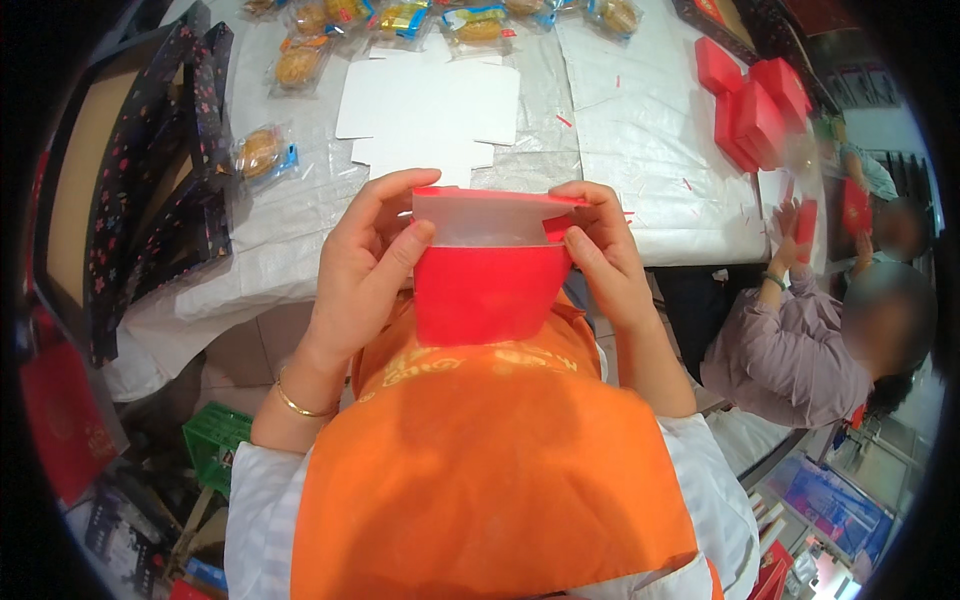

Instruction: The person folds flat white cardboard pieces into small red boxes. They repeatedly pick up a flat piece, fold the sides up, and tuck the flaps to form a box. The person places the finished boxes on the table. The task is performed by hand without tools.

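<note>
Between my two hands is a red cardboard box [488,290], held up in front of my orange apron at the table's near edge. Its top is open and shows a pale inside. My left hand [375,255] grips the box's left side, thumb on the front edge and fingers behind. On the other side, my right hand [607,250] pinches the right edge near a small folded red flap [556,229]. Flat white card blanks [430,105] lie on the table just beyond the box.
Several wrapped round pastries [300,62] lie along the far side, one wrapped pastry [262,153] nearer left. Dark floral trays [190,200] stand at the left edge. Red boxes [757,120] are stacked at right, near a co-worker [790,345] holding red card. A green crate [215,445] sits below left.
</note>
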{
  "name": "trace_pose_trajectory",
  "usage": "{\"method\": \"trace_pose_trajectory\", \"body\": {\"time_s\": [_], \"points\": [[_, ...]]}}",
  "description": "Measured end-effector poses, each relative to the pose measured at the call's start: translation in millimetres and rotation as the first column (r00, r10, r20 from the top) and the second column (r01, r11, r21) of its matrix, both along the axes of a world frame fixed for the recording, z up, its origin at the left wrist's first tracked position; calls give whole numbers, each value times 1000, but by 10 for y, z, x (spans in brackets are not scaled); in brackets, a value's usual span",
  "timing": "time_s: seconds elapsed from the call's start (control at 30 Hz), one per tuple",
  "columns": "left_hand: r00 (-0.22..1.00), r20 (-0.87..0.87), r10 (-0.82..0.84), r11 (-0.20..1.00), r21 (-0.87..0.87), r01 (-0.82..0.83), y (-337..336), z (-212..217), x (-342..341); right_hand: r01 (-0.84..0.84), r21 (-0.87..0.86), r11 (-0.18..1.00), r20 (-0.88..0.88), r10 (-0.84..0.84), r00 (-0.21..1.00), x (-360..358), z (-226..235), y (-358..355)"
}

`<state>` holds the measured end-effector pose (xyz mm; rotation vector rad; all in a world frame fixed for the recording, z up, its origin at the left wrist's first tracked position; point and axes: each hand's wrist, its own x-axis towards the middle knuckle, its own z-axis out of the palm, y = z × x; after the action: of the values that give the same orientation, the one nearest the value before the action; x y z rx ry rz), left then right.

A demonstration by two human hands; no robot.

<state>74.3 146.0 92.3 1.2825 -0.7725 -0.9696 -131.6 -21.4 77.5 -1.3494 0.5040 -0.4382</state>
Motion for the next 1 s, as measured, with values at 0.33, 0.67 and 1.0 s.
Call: {"method": "trace_pose_trajectory", "body": {"time_s": [0.33,0.67,1.0], "points": [[883,469,-13,999,-23,27,-10,-98,57,25,-585,811,39,-3,999,20,-144,19],[898,426,-106,994,69,85,-56,68,150,13,-420,908,-145,-81,986,-26,97,128],[836,536,-118,991,15,130,-90,37,153,65,-448,892,-39,-93,995,-18,-15,88]]}}
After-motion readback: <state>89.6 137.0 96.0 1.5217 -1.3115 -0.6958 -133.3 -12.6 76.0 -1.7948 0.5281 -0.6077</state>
